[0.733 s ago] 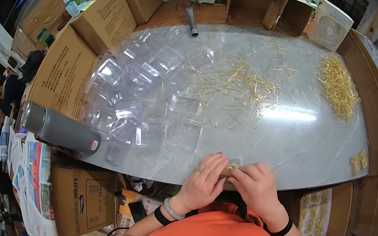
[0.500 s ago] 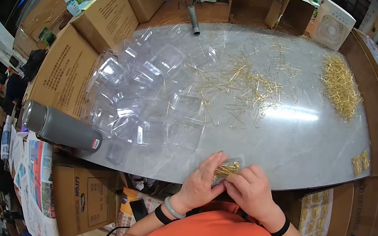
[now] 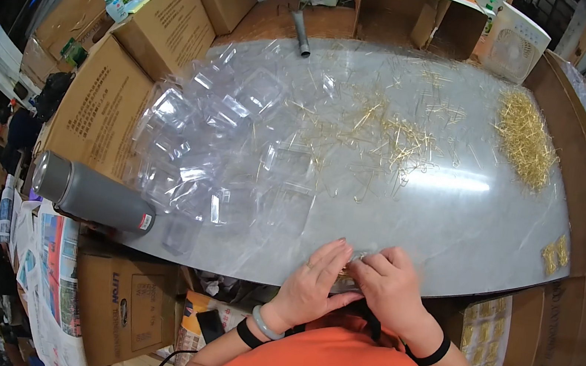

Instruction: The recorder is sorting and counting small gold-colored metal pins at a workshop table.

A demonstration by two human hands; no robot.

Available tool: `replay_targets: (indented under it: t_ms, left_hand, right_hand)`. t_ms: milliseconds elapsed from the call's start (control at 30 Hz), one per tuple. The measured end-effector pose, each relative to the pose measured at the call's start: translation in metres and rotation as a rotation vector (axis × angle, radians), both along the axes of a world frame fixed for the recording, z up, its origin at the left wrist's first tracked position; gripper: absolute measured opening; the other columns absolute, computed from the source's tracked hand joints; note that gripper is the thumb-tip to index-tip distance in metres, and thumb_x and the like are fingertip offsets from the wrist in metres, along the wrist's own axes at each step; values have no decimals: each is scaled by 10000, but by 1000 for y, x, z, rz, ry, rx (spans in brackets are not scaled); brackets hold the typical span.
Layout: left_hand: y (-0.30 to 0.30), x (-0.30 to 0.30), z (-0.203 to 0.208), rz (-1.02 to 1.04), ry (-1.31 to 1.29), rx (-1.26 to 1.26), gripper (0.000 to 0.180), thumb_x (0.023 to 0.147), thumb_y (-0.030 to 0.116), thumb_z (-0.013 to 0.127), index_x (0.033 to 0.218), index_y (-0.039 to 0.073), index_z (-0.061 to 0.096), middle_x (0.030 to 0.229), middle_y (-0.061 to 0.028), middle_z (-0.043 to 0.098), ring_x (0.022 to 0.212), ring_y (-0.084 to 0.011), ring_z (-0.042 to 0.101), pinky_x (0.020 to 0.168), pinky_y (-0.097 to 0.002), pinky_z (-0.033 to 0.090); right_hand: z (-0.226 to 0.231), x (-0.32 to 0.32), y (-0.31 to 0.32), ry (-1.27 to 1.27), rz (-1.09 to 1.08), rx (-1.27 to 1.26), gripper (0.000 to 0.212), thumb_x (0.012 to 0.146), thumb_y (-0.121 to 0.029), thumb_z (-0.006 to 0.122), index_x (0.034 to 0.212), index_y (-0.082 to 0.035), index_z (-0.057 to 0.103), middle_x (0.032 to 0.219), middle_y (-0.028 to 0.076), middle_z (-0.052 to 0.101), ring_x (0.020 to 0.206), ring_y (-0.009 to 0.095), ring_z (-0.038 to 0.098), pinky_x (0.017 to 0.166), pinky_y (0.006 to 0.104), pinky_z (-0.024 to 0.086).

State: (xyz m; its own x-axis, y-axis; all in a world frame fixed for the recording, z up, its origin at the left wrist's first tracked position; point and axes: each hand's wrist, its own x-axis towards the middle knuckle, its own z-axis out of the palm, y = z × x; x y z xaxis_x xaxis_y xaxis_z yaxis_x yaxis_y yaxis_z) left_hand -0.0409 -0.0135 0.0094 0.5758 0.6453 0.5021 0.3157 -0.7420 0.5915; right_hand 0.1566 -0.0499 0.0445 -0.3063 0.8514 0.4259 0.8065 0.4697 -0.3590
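Observation:
At the table's near edge, my left hand (image 3: 307,287) and my right hand (image 3: 392,285) close around a small clear plastic box (image 3: 357,255). Most of the box is covered by my fingers. A little gold shows between them, but its contents are largely hidden. The fingertips of my right hand press on the box's upper side. Ahead, loose gold wire hooks (image 3: 407,141) lie scattered over the grey tabletop (image 3: 444,227). Many clear plastic boxes (image 3: 229,148) are heaped to the left of them.
A dense gold heap of hooks (image 3: 527,141) sits far right, with filled packs (image 3: 555,254) near the right edge. A grey bottle (image 3: 107,196) lies at the left. Cardboard boxes (image 3: 98,107), a metal tube (image 3: 301,33) and a white fan (image 3: 514,46) border the table.
My fingers have closed further over the small box, hiding the gold hooks that showed in it before. My right hand has shifted slightly up and left.

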Motion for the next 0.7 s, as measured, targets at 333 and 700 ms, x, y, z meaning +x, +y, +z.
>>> replay_targets:
  t_ms: [333, 700]
  left_hand:
    - [7, -8, 14, 186, 190, 5, 707, 867, 269, 812, 1410, -53, 494, 1420, -247, 458, 1332, -449, 463, 1089, -501, 444]
    - [9, -13, 11, 201, 183, 13, 641, 919, 322, 742, 1363, -90, 531, 1405, -247, 481, 1344, -440, 449, 1110, -498, 435]
  right_hand:
    - [64, 55, 122, -115, 33, -74, 263, 913, -113, 699, 1164, -41, 666, 1113, 158, 642, 1047, 359, 642, 888, 441, 535]
    - [12, -51, 270, -268, 35, -301, 560, 968, -306, 644, 1462, -81, 508, 1484, 188, 514, 1384, 405, 459, 1151, 476, 397]
